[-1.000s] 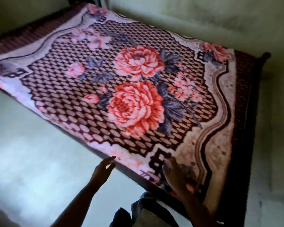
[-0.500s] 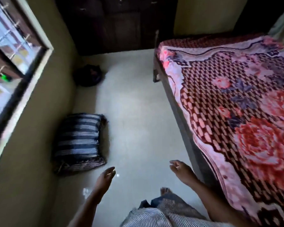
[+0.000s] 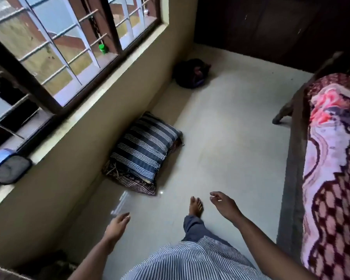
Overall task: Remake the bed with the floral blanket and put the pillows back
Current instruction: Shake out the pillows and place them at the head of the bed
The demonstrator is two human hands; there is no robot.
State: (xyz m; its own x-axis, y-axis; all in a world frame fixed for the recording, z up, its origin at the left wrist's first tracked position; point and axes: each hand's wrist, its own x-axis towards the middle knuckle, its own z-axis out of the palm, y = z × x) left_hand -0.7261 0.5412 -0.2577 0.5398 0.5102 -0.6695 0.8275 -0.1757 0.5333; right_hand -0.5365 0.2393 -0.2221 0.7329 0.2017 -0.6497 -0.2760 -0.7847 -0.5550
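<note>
Striped pillow [image 3: 144, 150] stacked on a patterned one [image 3: 129, 179] on the floor [image 3: 230, 138] below the window; floral blanket [image 3: 335, 178] on bed; left hand [image 3: 117, 225] and right hand [image 3: 224, 205] empty, fingers loose; risk: one-handed lift drops lower pillow.

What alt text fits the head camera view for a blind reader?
A person's empty left hand and right hand are held out over the floor, where a striped pillow lies below a window; the floral blanket covers the bed at right.
</note>
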